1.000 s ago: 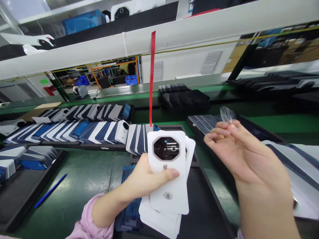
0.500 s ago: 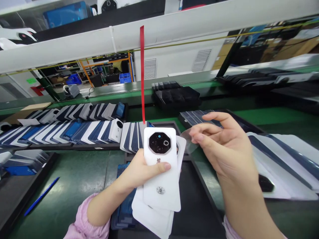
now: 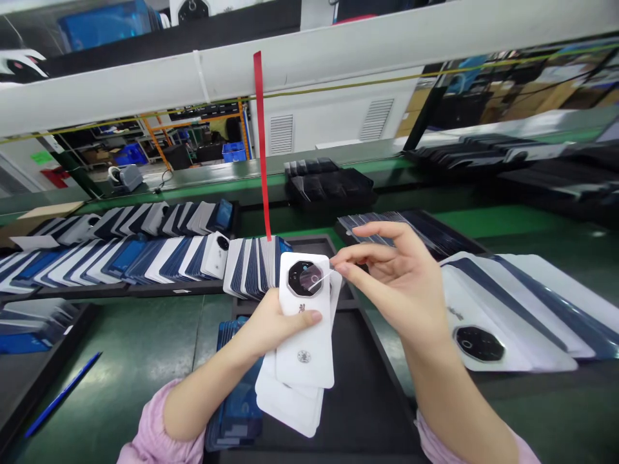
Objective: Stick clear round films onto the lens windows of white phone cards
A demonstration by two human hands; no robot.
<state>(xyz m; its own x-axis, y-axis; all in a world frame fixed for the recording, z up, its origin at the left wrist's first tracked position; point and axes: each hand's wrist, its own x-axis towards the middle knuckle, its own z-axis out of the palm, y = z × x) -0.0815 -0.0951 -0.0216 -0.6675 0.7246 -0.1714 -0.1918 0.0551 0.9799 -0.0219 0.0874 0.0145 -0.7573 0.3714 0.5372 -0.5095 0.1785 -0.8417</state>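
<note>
My left hand [image 3: 273,322] grips a fanned stack of white phone back covers, its thumb lying across the top phone back cover [image 3: 304,338]. That cover has a black octagonal camera panel [image 3: 300,278], some dark lettering and a round emblem. More white covers [image 3: 290,406] stick out beneath it. Between thumb and fingertips, my right hand [image 3: 401,277] pinches a small clear film [image 3: 322,277]. The film reaches over the right part of the camera panel; whether it touches the panel, I cannot tell.
Below the covers is a black tray [image 3: 367,380] with blue-filmed pieces [image 3: 236,412] at its left. Rows of standing covers [image 3: 164,261] fill trays at the back left. Large white covers [image 3: 512,316] lean at the right. A red strip [image 3: 262,148] hangs ahead; a blue pen [image 3: 62,393] lies left.
My right hand has moved left with the clear film, bringing it from beside the stack to over the camera panel. My left hand still holds the covers. The view has shifted slightly.
</note>
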